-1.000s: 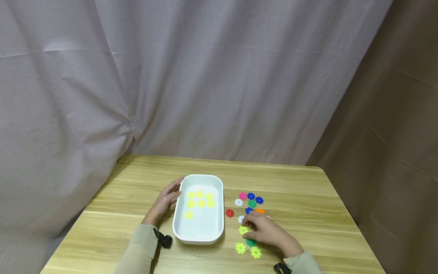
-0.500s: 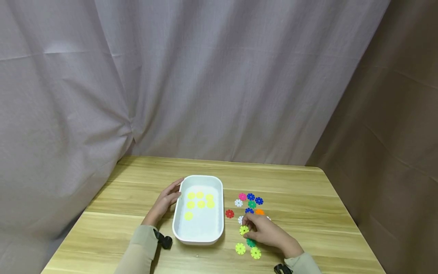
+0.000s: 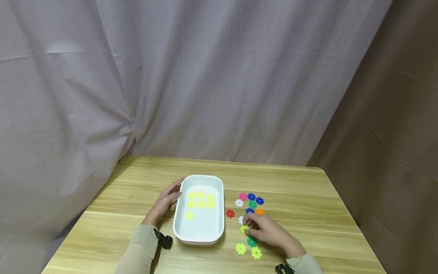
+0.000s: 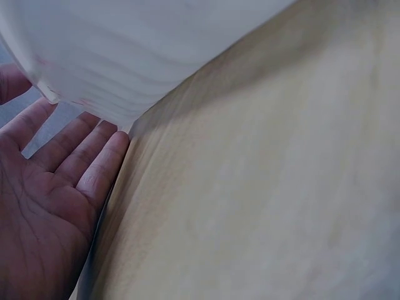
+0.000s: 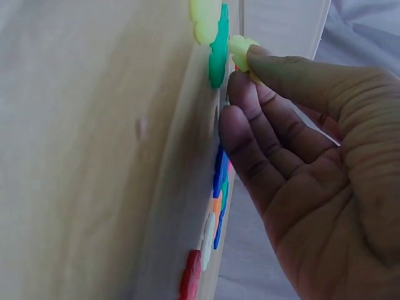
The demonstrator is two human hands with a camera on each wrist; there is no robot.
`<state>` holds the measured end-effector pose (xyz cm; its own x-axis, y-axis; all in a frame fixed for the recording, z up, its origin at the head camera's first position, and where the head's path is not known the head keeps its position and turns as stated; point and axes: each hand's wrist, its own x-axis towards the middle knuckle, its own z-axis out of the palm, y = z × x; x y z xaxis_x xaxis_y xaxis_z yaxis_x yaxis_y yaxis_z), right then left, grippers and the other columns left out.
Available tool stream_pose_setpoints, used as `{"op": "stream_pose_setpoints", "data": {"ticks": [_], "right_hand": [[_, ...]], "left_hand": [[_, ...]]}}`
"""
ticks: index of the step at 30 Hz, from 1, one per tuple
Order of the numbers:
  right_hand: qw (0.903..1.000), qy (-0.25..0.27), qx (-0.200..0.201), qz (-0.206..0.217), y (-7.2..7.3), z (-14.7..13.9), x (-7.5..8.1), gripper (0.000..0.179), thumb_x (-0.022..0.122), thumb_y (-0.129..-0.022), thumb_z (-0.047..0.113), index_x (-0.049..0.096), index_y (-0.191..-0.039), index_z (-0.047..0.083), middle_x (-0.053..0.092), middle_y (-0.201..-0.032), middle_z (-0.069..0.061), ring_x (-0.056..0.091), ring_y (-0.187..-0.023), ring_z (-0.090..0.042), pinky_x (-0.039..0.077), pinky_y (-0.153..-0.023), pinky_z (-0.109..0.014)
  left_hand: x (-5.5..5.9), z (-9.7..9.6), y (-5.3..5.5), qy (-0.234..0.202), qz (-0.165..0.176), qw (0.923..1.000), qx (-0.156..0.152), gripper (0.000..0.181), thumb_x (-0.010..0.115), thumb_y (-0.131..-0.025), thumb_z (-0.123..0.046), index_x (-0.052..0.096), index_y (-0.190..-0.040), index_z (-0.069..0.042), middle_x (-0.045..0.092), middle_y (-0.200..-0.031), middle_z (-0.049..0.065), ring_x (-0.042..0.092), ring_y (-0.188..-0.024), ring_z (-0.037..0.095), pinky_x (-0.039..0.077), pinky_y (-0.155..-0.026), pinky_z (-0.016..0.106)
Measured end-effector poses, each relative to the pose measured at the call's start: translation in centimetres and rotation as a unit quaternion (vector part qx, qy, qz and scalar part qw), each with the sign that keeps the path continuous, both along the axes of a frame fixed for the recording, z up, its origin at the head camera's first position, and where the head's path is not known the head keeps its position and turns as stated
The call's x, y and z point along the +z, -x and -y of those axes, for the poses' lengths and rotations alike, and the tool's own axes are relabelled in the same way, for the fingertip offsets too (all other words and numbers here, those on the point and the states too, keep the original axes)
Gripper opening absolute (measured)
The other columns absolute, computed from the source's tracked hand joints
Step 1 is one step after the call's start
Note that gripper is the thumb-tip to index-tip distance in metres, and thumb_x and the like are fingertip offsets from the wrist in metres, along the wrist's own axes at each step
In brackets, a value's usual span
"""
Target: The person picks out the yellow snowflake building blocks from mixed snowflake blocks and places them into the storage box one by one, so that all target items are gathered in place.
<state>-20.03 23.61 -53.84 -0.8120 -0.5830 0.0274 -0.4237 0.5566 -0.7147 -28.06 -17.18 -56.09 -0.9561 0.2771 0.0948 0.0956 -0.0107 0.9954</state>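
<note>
In the head view my left hand (image 3: pixel 165 201) lies along the left side of a white rectangular tray (image 3: pixel 198 240), its fingertips touching the wall near the rim. The left wrist view has those fingers (image 4: pixel 65 150) fairly straight against the tray's outer side. Several yellow discs (image 3: pixel 189 215) lie flat in the tray. To the right of it, my right hand (image 3: pixel 268 230) pinches a yellow-green flower-shaped disc (image 3: pixel 243 229) between thumb and finger. The right wrist view shows that disc (image 5: pixel 239 51) raised off the table, its other fingers loosely curled.
Beside the right hand lie a green disc (image 3: pixel 252 241) and two yellow-green discs (image 3: pixel 241 249). Farther back are red (image 3: pixel 230 214), white (image 3: pixel 239 203), pink (image 3: pixel 243 196), blue (image 3: pixel 260 201) and orange (image 3: pixel 260 212) discs. Grey curtain (image 3: pixel 219 95) hangs behind the wooden table (image 3: pixel 308 213).
My right thumb and finger have closed on the yellow-green disc and lifted it slightly, uncovering more of the green disc. The left hand and tray stay put.
</note>
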Motion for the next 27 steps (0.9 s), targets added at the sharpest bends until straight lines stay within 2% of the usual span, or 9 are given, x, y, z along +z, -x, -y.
{"op": "stream_pose_setpoints", "data": {"ticks": [6, 13, 18, 27], "right_hand": [[0.9999, 0.014, 0.003, -0.007, 0.1, 0.1, 0.4, 0.016, 0.073, -0.092, 0.012, 0.063, -0.104, 0.016, 0.066, -0.094, -0.001, 0.061, -0.085, -0.008, 0.056, -0.075, -0.026], [0.9993, 0.026, 0.007, -0.027, 0.7, 0.6, 1.6, 0.015, 0.072, -0.093, 0.01, 0.064, -0.105, 0.012, 0.066, -0.095, 0.001, 0.061, -0.086, -0.007, 0.056, -0.076, -0.025], [0.9983, 0.028, 0.019, -0.047, 1.4, 0.9, 2.4, 0.014, 0.071, -0.094, 0.01, 0.065, -0.107, 0.011, 0.067, -0.095, 0.0, 0.062, -0.086, -0.008, 0.057, -0.076, -0.025], [0.9961, 0.023, 0.023, -0.081, 3.0, 1.9, 3.5, 0.016, 0.073, -0.092, 0.01, 0.065, -0.106, 0.012, 0.068, -0.094, -0.002, 0.063, -0.086, -0.008, 0.057, -0.075, -0.025]], "left_hand": [[-0.1, 0.0, 0.1, 0.004, -0.002, 1.0, -0.002, 0.056, 0.054, -0.1, -0.012, 0.041, -0.155, -0.016, 0.048, -0.148, 0.023, 0.051, -0.132, 0.039, 0.049, -0.104, 0.036], [-0.2, 0.0, 0.2, 0.001, -0.003, 1.0, 0.001, 0.056, 0.054, -0.1, -0.012, 0.042, -0.154, -0.017, 0.049, -0.148, 0.022, 0.052, -0.132, 0.038, 0.05, -0.102, 0.033], [-0.2, 0.0, 0.1, 0.002, -0.005, 1.0, 0.001, 0.057, 0.053, -0.1, -0.011, 0.041, -0.155, -0.015, 0.047, -0.149, 0.024, 0.051, -0.132, 0.04, 0.049, -0.104, 0.035], [-0.1, 0.0, 0.0, 0.011, 0.001, 0.9999, 0.001, 0.056, 0.053, -0.1, -0.012, 0.042, -0.154, -0.02, 0.047, -0.149, 0.023, 0.052, -0.131, 0.038, 0.047, -0.106, 0.039]]}}
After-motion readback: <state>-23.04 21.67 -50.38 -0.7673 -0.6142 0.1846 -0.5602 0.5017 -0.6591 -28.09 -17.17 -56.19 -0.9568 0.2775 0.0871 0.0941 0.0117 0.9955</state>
